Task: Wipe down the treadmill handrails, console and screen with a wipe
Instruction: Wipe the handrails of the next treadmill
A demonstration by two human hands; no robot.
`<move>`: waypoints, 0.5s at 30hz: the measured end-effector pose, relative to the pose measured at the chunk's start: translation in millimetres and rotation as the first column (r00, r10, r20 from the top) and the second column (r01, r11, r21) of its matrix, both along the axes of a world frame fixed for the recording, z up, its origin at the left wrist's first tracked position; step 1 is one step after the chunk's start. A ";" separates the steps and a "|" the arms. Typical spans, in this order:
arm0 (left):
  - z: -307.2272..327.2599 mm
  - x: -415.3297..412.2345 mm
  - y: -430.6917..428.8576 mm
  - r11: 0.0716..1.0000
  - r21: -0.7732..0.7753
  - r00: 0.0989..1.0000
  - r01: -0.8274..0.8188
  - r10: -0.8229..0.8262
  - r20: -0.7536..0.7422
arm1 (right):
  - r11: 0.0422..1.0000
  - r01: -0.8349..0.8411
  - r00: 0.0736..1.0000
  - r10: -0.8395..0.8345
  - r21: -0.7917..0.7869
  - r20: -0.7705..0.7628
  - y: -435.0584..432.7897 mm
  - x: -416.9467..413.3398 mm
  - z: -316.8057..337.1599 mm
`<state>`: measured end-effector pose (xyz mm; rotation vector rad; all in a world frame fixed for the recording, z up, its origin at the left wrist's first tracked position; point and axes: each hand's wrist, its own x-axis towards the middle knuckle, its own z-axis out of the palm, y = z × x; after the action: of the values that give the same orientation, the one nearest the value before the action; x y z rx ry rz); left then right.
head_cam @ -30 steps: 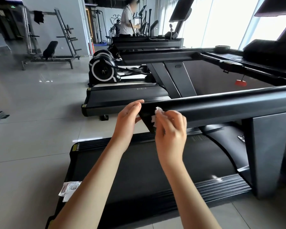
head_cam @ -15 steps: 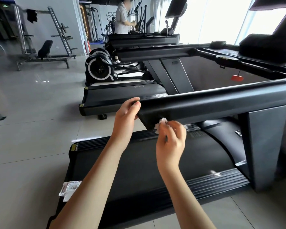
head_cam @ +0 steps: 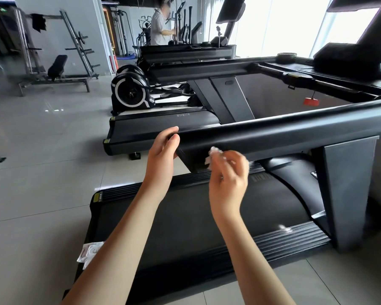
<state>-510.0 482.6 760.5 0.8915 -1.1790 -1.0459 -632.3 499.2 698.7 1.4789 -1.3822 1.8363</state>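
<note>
Wipe, bunched and pinched in my right grip, was pressed to the lower face of the handrail near its end, which my left grip held, thumb on top, fingers curled round it.

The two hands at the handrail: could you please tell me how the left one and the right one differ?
The left hand holds the end of the handrail, thumb on top, with nothing else in it; the right hand pinches a white wipe against the rail's lower side. The left hand looks sharp, while the right hand is blurred. Both are bare and work at the same rail.
</note>
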 end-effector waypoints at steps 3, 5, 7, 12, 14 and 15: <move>-1.9 0.5 -1.5 0.999 -0.046 0.999 -0.017 0.019 0.032 | 0.997 0.077 0.982 -0.073 -0.017 0.175 -6.8 -12.8 13.5; -2.2 -0.5 -1.1 0.997 -0.075 0.998 -0.031 0.035 0.049 | 0.996 0.084 0.989 -0.082 -0.014 0.122 -5.2 -3.9 13.9; -3.2 -1.3 -1.9 0.994 -0.097 0.997 -0.046 0.052 0.065 | 1.000 0.029 1.000 -0.029 0.007 0.008 -1.9 4.2 13.4; -1.2 -1.6 -0.9 0.990 -0.120 0.991 -0.072 0.084 0.104 | 0.998 0.060 0.998 -0.061 0.032 0.016 -8.5 -17.1 46.9; -0.8 -1.6 -0.8 0.989 -0.120 0.988 -0.084 0.098 0.120 | 0.995 0.065 0.998 -0.066 0.075 0.017 -10.3 -17.0 56.1; -0.9 -1.7 -0.8 0.989 -0.119 0.987 -0.087 0.102 0.127 | 0.994 0.056 0.998 -0.053 0.095 -0.030 -10.0 -13.2 57.1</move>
<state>-511.7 481.8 759.6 0.9296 -1.2815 -0.8447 -645.5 489.2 755.8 1.4920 -1.5014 1.7324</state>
